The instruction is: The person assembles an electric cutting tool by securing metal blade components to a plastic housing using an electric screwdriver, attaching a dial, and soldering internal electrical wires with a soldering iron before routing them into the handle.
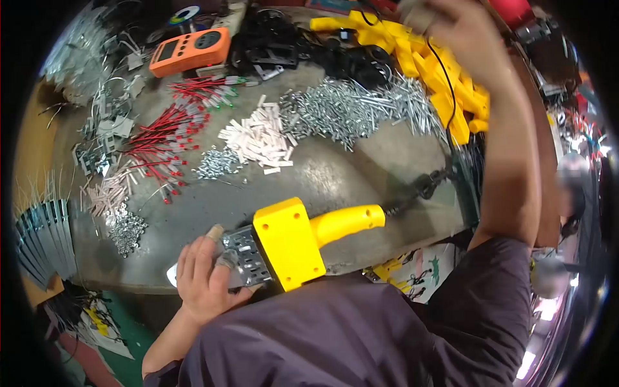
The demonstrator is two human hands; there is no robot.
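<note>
A yellow tool (290, 245) with a handle and a perforated metal guard (245, 257) lies at the table's front edge, close to my body. My left hand (205, 277) is wrapped round the guard end of the tool, its fingers over the metal. A black cord runs from the handle toward the right. My right hand (435, 16) is raised at the top right, above the pile of yellow plastic parts (445, 84). It is smeared by motion, and its fingers cannot be made out. A black cable hangs near it.
On the grey table (322, 174) lie heaps of screws (335, 109), white tubes (261, 135), red-wired lamps (167, 129) and small nuts (127, 229). An orange multimeter (190, 51) stands behind. Dark strips (45, 238) fan out at the left edge.
</note>
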